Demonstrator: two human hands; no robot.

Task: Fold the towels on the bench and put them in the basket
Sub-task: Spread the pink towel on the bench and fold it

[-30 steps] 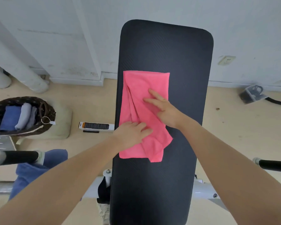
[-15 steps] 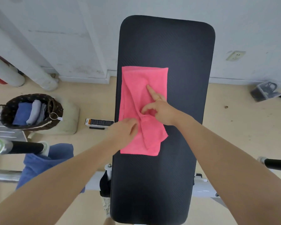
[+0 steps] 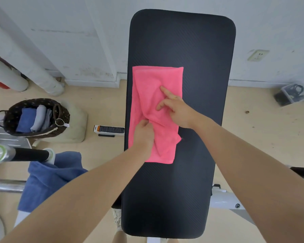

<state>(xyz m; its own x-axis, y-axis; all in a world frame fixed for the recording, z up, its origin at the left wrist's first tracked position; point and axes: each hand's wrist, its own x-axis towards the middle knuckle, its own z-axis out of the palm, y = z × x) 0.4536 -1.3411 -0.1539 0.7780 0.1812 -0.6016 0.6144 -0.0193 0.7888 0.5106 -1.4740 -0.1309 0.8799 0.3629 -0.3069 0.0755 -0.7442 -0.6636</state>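
On the black bench, a left hand pinches a fold of the pink towel; the right hand, forefinger straight, presses it flat.

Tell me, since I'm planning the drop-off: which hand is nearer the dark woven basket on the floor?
Left. The left hand grips the pink towel at the bench side facing the dark woven basket; the right hand lies farther across.

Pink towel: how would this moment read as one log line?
stage: folding | pink towel: rumpled on bench | left hand: pinching a fold | right hand: finger pressing cloth | basket: holds folded towels
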